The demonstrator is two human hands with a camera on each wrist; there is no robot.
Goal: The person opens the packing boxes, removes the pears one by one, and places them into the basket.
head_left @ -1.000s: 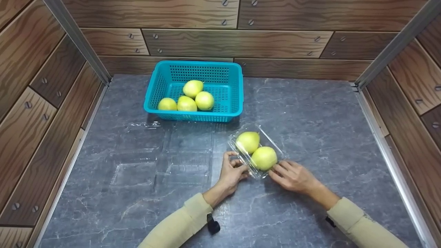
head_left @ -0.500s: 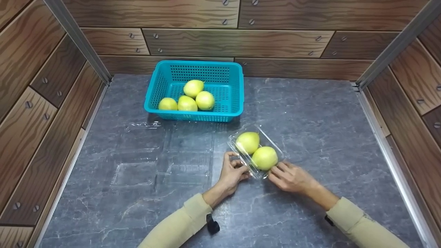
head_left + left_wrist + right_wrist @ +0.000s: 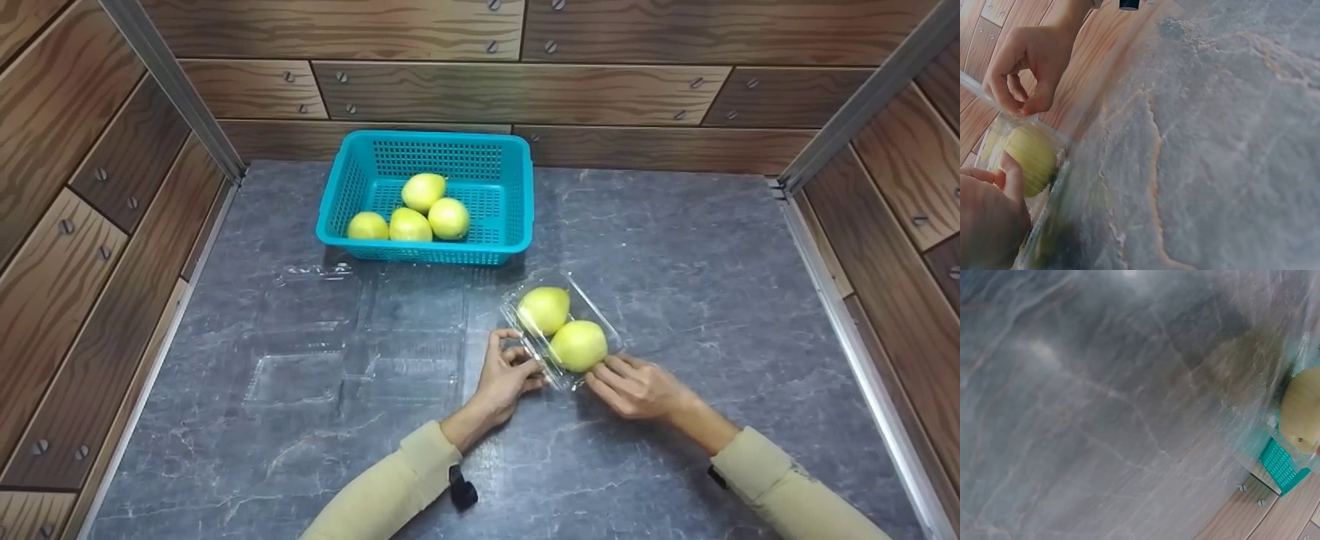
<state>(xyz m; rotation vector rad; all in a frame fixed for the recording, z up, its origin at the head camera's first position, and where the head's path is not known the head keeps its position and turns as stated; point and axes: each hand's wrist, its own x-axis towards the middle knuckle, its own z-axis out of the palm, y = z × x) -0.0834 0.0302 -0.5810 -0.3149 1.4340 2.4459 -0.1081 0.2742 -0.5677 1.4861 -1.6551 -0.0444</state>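
Two yellow-green pears point(image 3: 579, 346) lie in a clear plastic container point(image 3: 589, 296), set at a slant on the grey marbled surface. Whether its lid covers them I cannot tell. My left hand point(image 3: 505, 381) holds the container's left edge, thumb and forefinger apart along it. At the near right corner, my right hand point(image 3: 637, 388) pinches the rim. In the left wrist view the right hand point(image 3: 1030, 67) pinches the plastic edge above a pear point(image 3: 1030, 160), and the left hand point(image 3: 991, 216) is at lower left. Only a pear point(image 3: 1302, 410) and some plastic show clearly in the right wrist view.
Behind, a teal basket point(image 3: 517, 225) contains several more pears point(image 3: 448, 218). More clear plastic containers point(image 3: 296, 375) lie to the left, their outlines hard to make out. Wood-patterned walls point(image 3: 517, 94) enclose the surface at the back and both sides.
The fingers of my right hand have drawn closer together at the container's near right corner. My left hand, the container and the pears have hardly moved.
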